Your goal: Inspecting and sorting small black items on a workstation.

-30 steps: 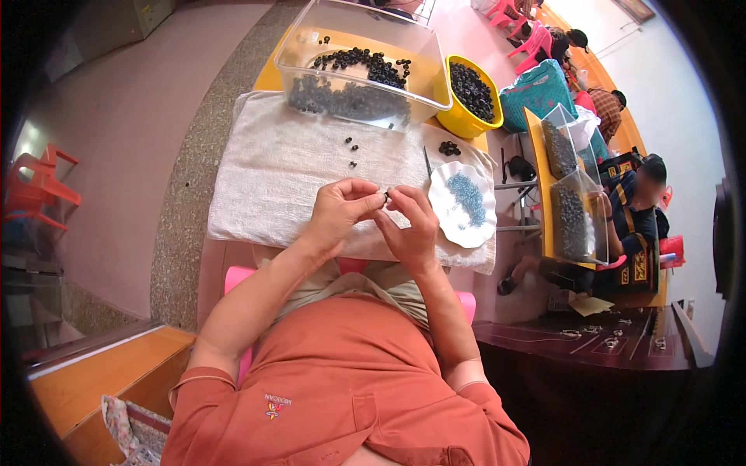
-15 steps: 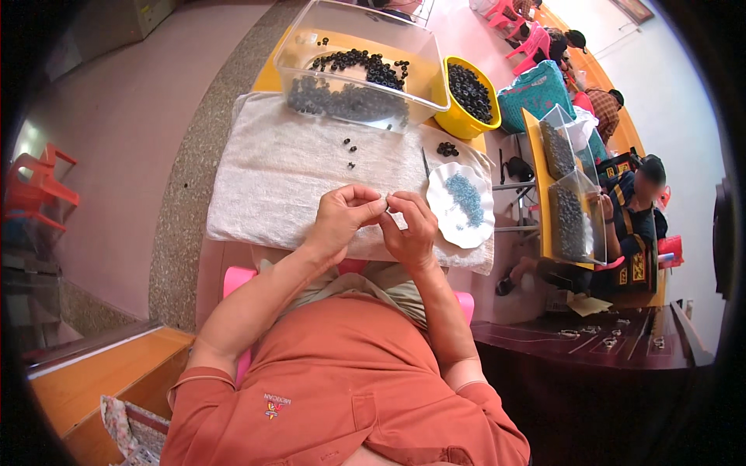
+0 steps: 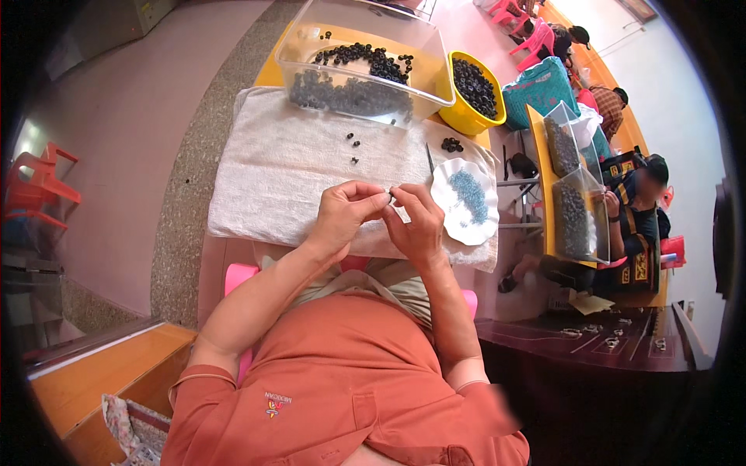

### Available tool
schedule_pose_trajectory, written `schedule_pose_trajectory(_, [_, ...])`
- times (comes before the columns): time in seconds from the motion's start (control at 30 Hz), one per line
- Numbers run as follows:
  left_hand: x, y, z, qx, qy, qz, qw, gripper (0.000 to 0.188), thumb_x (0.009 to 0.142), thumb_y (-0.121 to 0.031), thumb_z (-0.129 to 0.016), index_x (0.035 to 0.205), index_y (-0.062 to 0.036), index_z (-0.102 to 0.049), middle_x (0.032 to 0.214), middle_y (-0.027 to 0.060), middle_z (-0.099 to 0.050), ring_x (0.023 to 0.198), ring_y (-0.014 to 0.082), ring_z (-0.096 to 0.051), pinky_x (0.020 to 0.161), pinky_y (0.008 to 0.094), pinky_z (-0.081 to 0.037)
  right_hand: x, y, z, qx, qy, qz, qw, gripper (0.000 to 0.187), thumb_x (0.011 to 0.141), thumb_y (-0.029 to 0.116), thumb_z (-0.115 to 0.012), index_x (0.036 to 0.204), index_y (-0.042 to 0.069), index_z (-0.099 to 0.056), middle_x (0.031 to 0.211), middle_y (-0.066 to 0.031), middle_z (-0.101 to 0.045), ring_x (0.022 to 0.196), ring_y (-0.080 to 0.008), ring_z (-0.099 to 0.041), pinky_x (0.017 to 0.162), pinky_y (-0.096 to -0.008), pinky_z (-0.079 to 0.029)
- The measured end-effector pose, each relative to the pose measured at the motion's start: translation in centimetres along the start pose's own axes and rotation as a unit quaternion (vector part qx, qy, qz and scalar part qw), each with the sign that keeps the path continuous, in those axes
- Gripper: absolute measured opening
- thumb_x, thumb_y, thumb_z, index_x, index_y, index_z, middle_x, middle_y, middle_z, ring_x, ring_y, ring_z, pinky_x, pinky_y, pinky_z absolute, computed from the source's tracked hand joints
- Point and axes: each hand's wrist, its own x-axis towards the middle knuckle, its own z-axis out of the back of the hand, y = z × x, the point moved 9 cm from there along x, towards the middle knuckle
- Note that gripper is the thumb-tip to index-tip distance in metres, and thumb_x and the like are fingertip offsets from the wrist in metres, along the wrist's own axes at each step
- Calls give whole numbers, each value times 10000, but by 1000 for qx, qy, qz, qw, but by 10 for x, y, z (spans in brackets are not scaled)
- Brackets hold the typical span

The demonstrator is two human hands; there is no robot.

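My left hand [image 3: 343, 216] and my right hand [image 3: 420, 225] meet fingertip to fingertip above the near part of the white towel. Pinched between them is a small black round part [image 3: 390, 196], mostly covered by the fingers. Just right of my right hand lies a white scalloped plate [image 3: 447, 171] with many tiny translucent blue pieces [image 3: 470, 198] on it. A thin dark tool, perhaps tweezers [image 3: 430, 158], rests by the plate's upper left. Beyond my hands, several loose black parts [image 3: 357, 144] lie on the towel, and a small cluster of black parts [image 3: 451, 145] sits above the plate.
At the table's far side stand a clear plastic bin [image 3: 365, 109] and a yellow tub [image 3: 466, 120], both holding black ring-shaped parts. The white towel [image 3: 268, 171] covers the tabletop. To the right, a seated person [image 3: 637, 202] is beside clear boxes [image 3: 571, 221] of dark parts.
The black part shows more between my fingertips now. My right hand has shifted slightly right and turned a little; the left hand has hardly moved.
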Motion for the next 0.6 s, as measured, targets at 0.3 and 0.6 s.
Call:
schedule_pose_trajectory(0.3, [-2,7,1,5,-3,-1,1000,83,892,-63,-677,951,-6,-664,871,45,-672,786,117,-646,780,274,-554,-3,10,1,-38,-12,74,997,219,742,57,-747,932,-20,-669,901,-155,-662,738,-311,-661,626,-373,-546])
schedule_pose_trajectory(0.6, [-2,4,-6,-18,20,5,1000,133,960,-121,-605,976,-1,-659,886,58,-677,807,125,-654,784,283,-554,-3,-4,2,18,-20,18,999,232,723,25,-763,929,5,-660,877,-148,-665,712,-284,-666,605,-343,-544])
